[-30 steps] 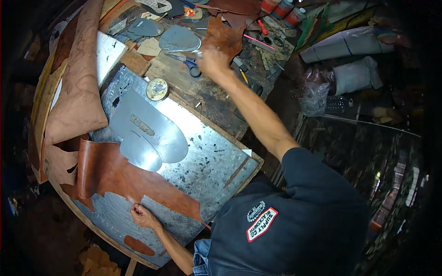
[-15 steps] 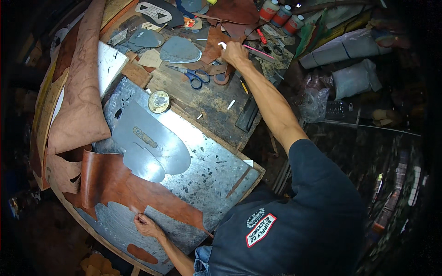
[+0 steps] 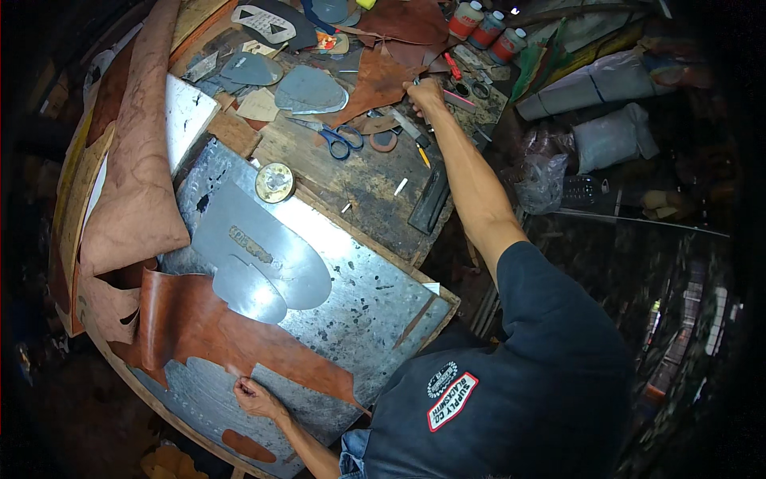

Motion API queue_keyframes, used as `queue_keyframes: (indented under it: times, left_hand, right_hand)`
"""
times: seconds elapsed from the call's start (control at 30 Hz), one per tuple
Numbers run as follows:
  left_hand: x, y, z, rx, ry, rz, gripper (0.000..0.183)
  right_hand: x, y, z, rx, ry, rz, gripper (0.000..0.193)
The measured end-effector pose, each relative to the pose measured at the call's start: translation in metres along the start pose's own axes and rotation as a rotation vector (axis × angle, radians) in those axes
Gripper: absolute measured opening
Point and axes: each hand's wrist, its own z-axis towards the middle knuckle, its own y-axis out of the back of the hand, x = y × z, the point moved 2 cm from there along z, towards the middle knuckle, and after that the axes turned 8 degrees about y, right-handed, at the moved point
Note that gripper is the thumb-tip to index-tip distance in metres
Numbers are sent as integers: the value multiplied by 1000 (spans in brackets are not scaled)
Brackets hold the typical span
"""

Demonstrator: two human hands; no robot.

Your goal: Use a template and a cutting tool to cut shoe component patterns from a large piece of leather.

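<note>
My left hand (image 3: 257,397) rests at the cut edge of a large brown leather piece (image 3: 263,347) on the metal-topped table, fingers curled together in a pinch. Whatever is in that pinch is too small to make out. Stretched far out over the wooden bench, my right hand (image 3: 428,96) is closed, with a small dark item at its fingertips that I cannot name. Beside it lie a brown leather scrap (image 3: 377,80) and a pink-edged bar (image 3: 459,101). Blue-handled scissors (image 3: 341,144) lie nearby, blades partly covered by the scrap. A grey-bladed tool (image 3: 410,126) is below the hand.
Grey rounded templates (image 3: 275,243) and a round tin (image 3: 275,183) are on the metal top (image 3: 363,319). A leather roll (image 3: 140,160) lies along the left side. Bottles (image 3: 464,20) stand behind the bench; a pencil (image 3: 424,156) and dark block (image 3: 430,198) lie near its right edge.
My right hand has shifted right and slightly nearer. The leather scrap by it now spreads over the scissor blades, and the grey-bladed tool has come into sight. My left hand has barely moved.
</note>
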Motion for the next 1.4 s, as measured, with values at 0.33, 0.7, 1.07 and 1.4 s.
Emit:
queue_keyframes:
  times: [0.33, 0.7, 1.07, 1.4]
  left_hand:
    - [13, -4, 0, 84, 80, 15, 26]
    - [2, 0, -1, 38, 56, -20, 23]
    - [2, -2, 0, 35, 47, -8, 24]
    - [1, -1, 0, 8, 35, -29, 22]
  right_hand:
    - [-4, -22, 24, 119, -195, 918, 11]
    - [123, 121, 7, 13, 722, 556, 14]
    - [86, 152, 92, -513, 885, -308, 22]
    - [71, 46, -35, 133, 936, -696, 34]
